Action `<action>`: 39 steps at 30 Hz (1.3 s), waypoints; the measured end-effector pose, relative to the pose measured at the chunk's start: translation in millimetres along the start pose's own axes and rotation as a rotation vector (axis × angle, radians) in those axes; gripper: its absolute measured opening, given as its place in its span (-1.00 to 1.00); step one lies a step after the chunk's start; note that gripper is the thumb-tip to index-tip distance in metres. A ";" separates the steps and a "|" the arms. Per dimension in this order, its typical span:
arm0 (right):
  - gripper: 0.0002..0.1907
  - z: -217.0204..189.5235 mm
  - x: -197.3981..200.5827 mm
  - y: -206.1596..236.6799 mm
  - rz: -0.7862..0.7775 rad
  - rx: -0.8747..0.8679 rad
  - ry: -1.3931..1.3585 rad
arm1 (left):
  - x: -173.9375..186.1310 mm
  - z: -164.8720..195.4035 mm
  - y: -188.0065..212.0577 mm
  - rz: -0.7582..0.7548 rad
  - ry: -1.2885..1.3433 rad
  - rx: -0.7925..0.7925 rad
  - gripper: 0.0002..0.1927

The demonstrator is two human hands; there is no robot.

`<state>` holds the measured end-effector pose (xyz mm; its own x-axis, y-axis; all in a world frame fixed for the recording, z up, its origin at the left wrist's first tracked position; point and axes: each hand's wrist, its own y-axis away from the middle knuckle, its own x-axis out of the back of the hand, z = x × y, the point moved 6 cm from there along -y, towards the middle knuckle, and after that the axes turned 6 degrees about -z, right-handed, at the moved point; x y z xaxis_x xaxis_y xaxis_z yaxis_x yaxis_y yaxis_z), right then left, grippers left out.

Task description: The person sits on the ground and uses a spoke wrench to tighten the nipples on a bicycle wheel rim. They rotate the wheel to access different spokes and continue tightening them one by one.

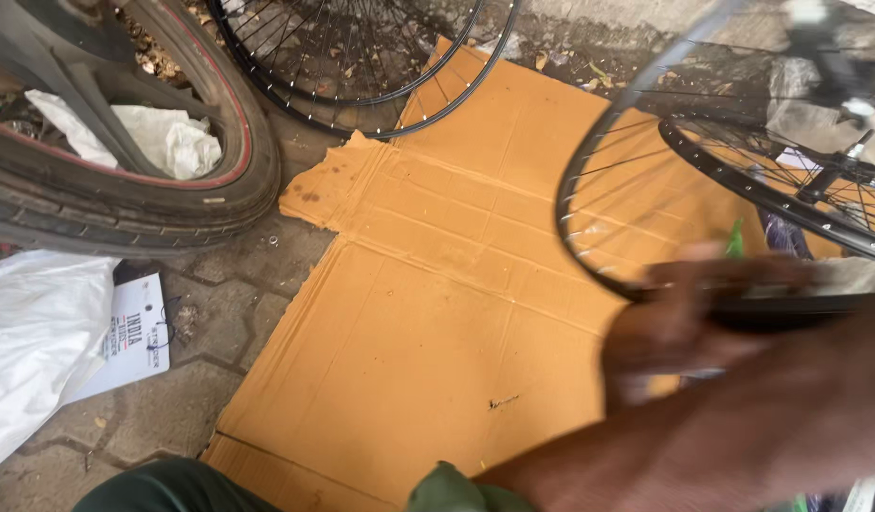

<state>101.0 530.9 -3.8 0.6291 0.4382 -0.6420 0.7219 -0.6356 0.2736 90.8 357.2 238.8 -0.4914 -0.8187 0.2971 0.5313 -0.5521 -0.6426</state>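
One hand (689, 318) (blurry, so I cannot tell which) grips a black wheel rim (589, 161). Brown cardboard (437, 313) lies under it.

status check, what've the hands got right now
One hand, blurred, grips black wheel rim; which hand, unclear. Rim held over flattened cardboard. Other spoked wheels and a tyre lie close by.

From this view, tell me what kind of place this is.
Probably an outdoor bicycle repair spot. A hand grips a spoked wheel rim, another spoked wheel and a tyre lie nearby, and flattened cardboard covers the paving.
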 end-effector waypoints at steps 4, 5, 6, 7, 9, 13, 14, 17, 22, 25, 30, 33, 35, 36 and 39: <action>-0.84 -73.8 89.3 -41.6 0.138 0.093 -0.062 | -29.7 9.4 18.3 -0.224 -0.085 -0.008 -0.48; -0.85 -93.6 105.3 -47.3 0.167 0.117 -0.074 | -30.7 14.0 22.5 -0.267 -0.098 -0.024 -0.46; -0.87 -113.8 117.9 -53.5 0.194 0.144 -0.091 | -27.3 16.8 30.0 -0.306 -0.110 -0.045 -0.44; -0.88 -127.0 128.6 -58.1 0.209 0.168 -0.114 | -17.2 15.3 40.5 -0.330 -0.120 -0.070 -0.42; -0.90 -150.0 143.4 -67.1 0.233 0.198 -0.122 | 19.3 -1.4 72.2 -0.376 -0.143 -0.095 -0.37; -0.90 -179.6 151.6 -71.8 0.220 0.247 -0.164 | 107.5 -53.1 128.8 -0.401 -0.216 0.065 -0.53; -0.89 -190.8 150.0 -68.8 0.198 0.249 -0.165 | 123.0 -67.5 144.4 -0.383 -0.146 0.259 -0.54; -0.85 -182.8 130.1 -50.4 0.116 0.238 -0.190 | 170.1 -91.8 176.0 -0.243 -0.226 0.327 -0.55; -0.76 -35.4 8.0 36.5 -0.312 -0.142 -0.221 | 234.8 -161.7 237.1 0.186 0.034 0.726 -0.60; -0.86 73.7 -68.3 73.9 -0.202 -0.334 0.110 | 260.7 -204.5 263.1 0.572 0.146 0.830 -0.68; -0.87 161.2 -185.4 23.7 -0.229 -0.373 0.238 | 267.7 -250.7 305.8 0.810 0.082 0.920 -0.86; -0.76 188.9 -239.6 -70.5 -0.313 -0.274 0.127 | 252.5 -257.8 310.8 0.531 -0.263 1.025 -0.72; -0.68 199.9 -270.6 -139.6 -0.383 -0.166 0.097 | 234.1 -259.5 308.3 0.278 -0.472 1.070 -0.53; -0.64 203.5 -284.3 -169.8 -0.430 -0.100 0.094 | 227.2 -260.1 307.6 0.144 -0.574 1.089 -0.43; -0.69 214.7 -295.0 -242.3 -0.067 -0.104 0.253 | 220.1 -262.9 316.7 0.140 -0.425 1.245 -0.38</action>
<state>-321.4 419.2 -34.5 0.6212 0.6306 -0.4652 0.7820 -0.5368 0.3166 -30.5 43.6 -85.0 -0.2492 -0.7398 0.6250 0.9460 -0.0478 0.3206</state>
